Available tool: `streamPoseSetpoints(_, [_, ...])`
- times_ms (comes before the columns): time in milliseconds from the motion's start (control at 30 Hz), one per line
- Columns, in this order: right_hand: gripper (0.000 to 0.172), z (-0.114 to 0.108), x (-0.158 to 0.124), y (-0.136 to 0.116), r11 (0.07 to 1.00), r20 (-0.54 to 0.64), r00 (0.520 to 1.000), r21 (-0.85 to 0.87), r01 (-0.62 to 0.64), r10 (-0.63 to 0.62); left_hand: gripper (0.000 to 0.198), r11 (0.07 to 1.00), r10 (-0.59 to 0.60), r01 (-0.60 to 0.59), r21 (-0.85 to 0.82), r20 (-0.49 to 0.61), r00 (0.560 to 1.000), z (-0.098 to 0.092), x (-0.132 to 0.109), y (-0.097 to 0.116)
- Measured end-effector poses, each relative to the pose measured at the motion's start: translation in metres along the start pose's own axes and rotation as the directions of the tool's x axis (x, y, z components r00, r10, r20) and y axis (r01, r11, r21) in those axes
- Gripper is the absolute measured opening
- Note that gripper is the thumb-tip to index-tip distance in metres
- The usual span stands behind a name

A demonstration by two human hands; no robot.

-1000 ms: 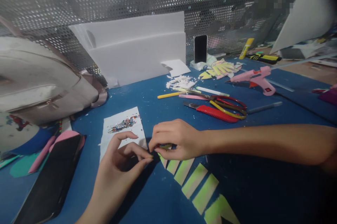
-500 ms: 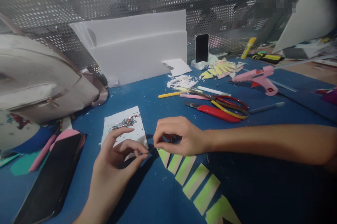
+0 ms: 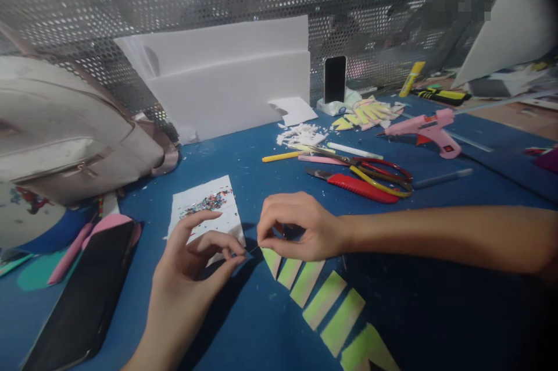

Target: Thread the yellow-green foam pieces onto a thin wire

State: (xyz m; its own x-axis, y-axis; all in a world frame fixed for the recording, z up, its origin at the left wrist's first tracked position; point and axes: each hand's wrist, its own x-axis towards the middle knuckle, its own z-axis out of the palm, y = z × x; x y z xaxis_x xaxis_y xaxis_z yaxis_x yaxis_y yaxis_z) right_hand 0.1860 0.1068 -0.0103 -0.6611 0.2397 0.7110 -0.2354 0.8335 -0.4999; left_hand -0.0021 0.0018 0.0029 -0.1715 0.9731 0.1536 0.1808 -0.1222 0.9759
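Observation:
A thin dark strand, like thread (image 3: 253, 250), spans the small gap between my two hands. My left hand (image 3: 196, 266) pinches its left end between thumb and forefinger, the other fingers curled loosely. My right hand (image 3: 300, 228) is closed in a pinch at the other end, just above the pointed first piece of a row of green and cream strips (image 3: 333, 300); whether it also grips that piece is hidden. The strips lie in a slanting line toward the front edge of view. Behind my left hand lies a white paper (image 3: 181, 199) with colourful glitter (image 3: 211, 202) on it.
Beyond my right hand lie a red utility knife (image 3: 361, 186), scissors (image 3: 381, 170), pens and white scraps (image 3: 303, 135). A pink glue gun (image 3: 429, 129) rests at right. A black phone (image 3: 82, 295) and a pale bag (image 3: 74, 132) are at left; white foam sheets (image 3: 231, 92) stand behind.
My right hand has shifted very slightly to the right, away from my left hand. Everything else looks the same.

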Motion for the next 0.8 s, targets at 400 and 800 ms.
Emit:
streamPoseSetpoints(400, [0.005,0.000,-0.001,0.000,1.000,-0.049,0.999,0.007,-0.004,0.004,0.051,0.999,-0.029,0.030,-0.045,0.014,0.999,0.001,-0.002,0.002])
streamPoseSetpoints(800, [0.004,-0.001,-0.001,0.000,1.000,-0.053,0.998,0.010,-0.014,0.015,0.049,0.998,0.056,-0.054,-0.036,0.050,0.997,-0.007,0.003,-0.009])
